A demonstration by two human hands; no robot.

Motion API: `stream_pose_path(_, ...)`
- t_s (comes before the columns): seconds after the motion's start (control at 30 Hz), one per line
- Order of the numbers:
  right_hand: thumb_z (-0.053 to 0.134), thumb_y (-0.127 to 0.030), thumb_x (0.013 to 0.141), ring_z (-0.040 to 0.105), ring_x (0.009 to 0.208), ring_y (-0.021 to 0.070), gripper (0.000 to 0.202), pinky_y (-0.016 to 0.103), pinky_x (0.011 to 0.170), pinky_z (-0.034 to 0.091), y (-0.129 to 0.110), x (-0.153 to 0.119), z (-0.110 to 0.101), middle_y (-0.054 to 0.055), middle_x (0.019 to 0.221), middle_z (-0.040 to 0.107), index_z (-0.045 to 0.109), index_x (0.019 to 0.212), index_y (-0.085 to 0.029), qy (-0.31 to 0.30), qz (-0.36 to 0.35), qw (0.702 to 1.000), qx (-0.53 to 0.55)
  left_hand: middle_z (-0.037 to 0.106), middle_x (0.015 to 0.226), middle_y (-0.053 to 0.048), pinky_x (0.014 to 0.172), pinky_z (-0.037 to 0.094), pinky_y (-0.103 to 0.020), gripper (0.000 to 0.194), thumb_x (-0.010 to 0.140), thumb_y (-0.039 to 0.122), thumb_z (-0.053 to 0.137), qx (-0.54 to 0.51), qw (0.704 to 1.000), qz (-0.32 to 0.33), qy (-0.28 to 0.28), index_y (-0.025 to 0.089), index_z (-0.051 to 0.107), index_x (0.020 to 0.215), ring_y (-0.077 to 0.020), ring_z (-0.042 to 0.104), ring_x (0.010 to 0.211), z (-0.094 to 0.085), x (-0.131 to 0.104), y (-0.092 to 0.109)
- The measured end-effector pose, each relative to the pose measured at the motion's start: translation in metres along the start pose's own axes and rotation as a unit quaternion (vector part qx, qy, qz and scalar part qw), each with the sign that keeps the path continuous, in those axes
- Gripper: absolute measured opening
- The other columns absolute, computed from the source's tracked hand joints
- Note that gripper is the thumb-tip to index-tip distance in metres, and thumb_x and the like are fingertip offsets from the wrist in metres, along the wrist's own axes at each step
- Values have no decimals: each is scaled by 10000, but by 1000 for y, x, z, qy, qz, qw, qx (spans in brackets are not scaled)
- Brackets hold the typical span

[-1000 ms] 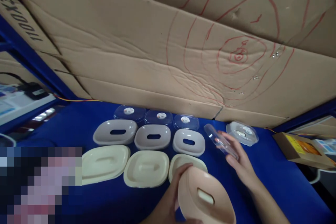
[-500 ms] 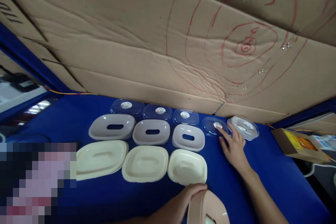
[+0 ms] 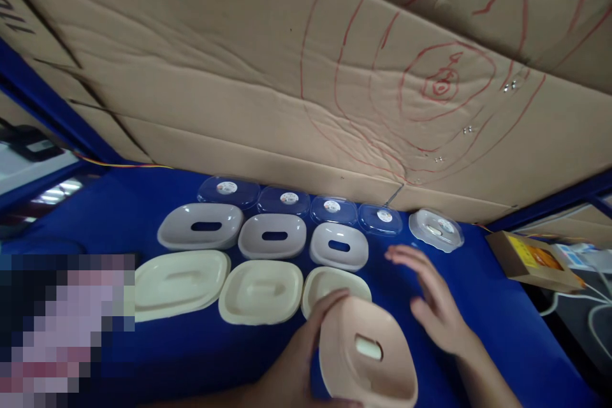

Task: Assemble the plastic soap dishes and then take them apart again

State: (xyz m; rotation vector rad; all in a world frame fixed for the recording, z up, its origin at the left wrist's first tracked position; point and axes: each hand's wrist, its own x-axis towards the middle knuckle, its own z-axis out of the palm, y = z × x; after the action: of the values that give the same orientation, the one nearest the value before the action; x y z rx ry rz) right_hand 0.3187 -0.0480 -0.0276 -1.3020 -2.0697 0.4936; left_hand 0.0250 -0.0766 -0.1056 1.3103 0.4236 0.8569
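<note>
My left hand (image 3: 308, 344) grips a peach-pink oval dish (image 3: 389, 370) by its left side, tilted above the table. A cream part (image 3: 369, 348) shows through the slot in its middle. To the right of the dish, my right hand (image 3: 433, 303) hovers with its fingers apart, holding nothing. Behind the dish lies a small cream tray (image 3: 325, 284), partly hidden by it. Two other cream trays (image 3: 262, 292) (image 3: 184, 284) continue that row leftward. Three grey slotted dishes (image 3: 339, 247) form the row behind. Farthest back are several clear lids (image 3: 381, 219) with round white stickers.
At the back right, a clear lid sits on a pale dish (image 3: 437, 231). A small cardboard box (image 3: 530, 261) stands at the right edge beside white cables. Behind the blue tabletop (image 3: 482, 312) rises a cardboard wall (image 3: 229, 64) with red drawn rings. A blurred patch covers the lower left.
The fourth clear lid moved left, up beside the others, and my right hand let go and drew back towards me. My left hand raised the peach-pink dish further into view.
</note>
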Motion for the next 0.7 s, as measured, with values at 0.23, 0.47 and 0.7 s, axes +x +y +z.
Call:
stream_pose_path(0.23,693,-704,933,473,1542,385,813,528,1225,466,-55,-9,24,118,1713,425,467,1626,-346,-171,-27,984,28,427,1653,-167,1265,364,-565,972,919,513,839,-93,991,-36,90,350,221,1652,-366,471,1521,-3,8,41)
stream_pose_path(0.47,449,-703,1048,582,1424,347,562,464,1150,524,-17,3,-15,96,1543,594,625,1436,-336,-45,52,988,135,390,1676,-196,1300,264,-601,1181,799,501,937,-9,999,24,46,294,211,1706,-440,406,1548,-3,-4,21)
stream_pose_path(0.7,769,-423,927,406,1560,345,470,619,1268,347,51,-5,-53,83,1575,489,550,1337,-359,-73,97,988,-100,529,1609,-133,1194,470,-507,1027,805,623,873,99,989,-22,-109,314,379,1651,-411,577,1423,-6,-4,-5)
